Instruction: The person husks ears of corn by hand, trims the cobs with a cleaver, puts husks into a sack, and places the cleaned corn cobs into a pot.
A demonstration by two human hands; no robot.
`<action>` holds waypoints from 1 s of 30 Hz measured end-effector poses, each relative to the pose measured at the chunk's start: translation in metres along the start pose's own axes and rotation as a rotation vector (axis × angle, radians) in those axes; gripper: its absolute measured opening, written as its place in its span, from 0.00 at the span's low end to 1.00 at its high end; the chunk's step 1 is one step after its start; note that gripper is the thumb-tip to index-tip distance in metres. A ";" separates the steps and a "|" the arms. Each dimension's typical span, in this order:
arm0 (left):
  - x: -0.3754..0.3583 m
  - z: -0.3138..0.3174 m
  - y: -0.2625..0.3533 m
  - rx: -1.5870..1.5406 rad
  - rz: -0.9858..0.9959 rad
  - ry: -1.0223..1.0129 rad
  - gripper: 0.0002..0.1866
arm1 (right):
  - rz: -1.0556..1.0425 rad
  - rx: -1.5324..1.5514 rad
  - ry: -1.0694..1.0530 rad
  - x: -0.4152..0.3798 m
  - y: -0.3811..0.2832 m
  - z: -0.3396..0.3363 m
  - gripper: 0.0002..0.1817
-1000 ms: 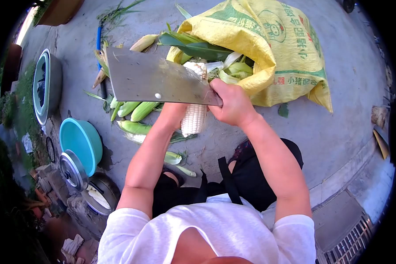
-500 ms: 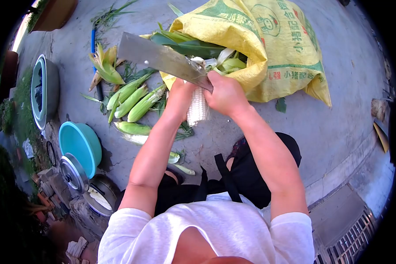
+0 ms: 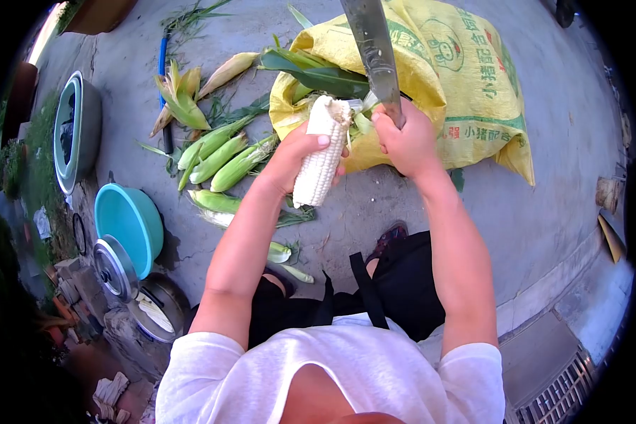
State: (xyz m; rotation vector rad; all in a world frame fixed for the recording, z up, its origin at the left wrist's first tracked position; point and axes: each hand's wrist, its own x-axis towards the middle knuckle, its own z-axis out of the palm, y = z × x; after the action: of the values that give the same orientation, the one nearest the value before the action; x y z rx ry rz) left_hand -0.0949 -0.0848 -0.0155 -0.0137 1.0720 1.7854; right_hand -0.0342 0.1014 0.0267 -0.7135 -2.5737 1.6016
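My left hand (image 3: 290,157) is wrapped round a husked ear of white corn (image 3: 321,159), tilted with its broken end toward the sack. In my right hand (image 3: 411,145) is the handle of a cleaver (image 3: 374,53), its broad blade pointing up and away, apart from the corn. Right behind both hands lies the mouth of a yellow woven sack (image 3: 431,134), with green husks and leaves (image 3: 325,76) in it. To the left of my left hand, several unhusked ears of corn (image 3: 240,166) rest on the concrete.
A turquoise basin (image 3: 155,233) stands at left, near a metal lid (image 3: 113,272) and a pot (image 3: 180,300) with pale corn inside. Farther back are a grey-green tub (image 3: 88,141), loose husks (image 3: 184,99) and a blue-handled tool (image 3: 163,56). A metal grate (image 3: 555,389) lies at lower right.
The cleaver has swung from lying across the corn, pointing left, to pointing upward. My right hand has moved right, away from the corn, which now shows more fully in my left hand.
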 end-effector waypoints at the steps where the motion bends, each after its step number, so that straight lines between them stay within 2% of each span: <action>1: -0.002 -0.002 0.000 -0.055 0.029 -0.097 0.35 | -0.001 -0.002 -0.004 -0.003 -0.005 -0.004 0.11; 3: -0.004 -0.004 0.000 -0.126 0.033 -0.166 0.36 | 0.076 0.382 -0.101 -0.009 -0.014 -0.011 0.09; 7: -0.011 0.002 0.005 -0.267 0.047 -0.289 0.38 | -0.011 0.536 -0.101 -0.017 -0.022 -0.014 0.06; 15: -0.023 0.019 0.016 -0.287 0.132 -0.448 0.43 | -0.032 0.657 -0.168 -0.029 -0.031 -0.016 0.07; 22: -0.024 0.020 0.022 -0.163 0.224 -0.432 0.41 | -0.030 0.775 -0.180 -0.035 -0.035 -0.023 0.06; 26: -0.018 0.015 0.020 -0.115 0.237 -0.396 0.40 | -0.081 0.706 -0.207 -0.045 -0.036 -0.023 0.06; 28: -0.016 0.017 0.023 -0.048 0.223 -0.213 0.38 | -0.048 0.513 -0.245 -0.050 -0.040 -0.021 0.05; 29: -0.012 0.015 0.023 -0.049 0.209 -0.207 0.37 | -0.093 0.325 -0.248 -0.050 -0.034 -0.018 0.05; 30: -0.010 0.013 0.021 -0.044 0.195 -0.150 0.36 | -0.102 0.325 -0.240 -0.050 -0.032 -0.016 0.05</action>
State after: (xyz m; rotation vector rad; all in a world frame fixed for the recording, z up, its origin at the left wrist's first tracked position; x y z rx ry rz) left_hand -0.0997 -0.0853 0.0104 0.2014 0.9527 1.9505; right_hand 0.0032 0.0834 0.0725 -0.3784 -2.3541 2.1127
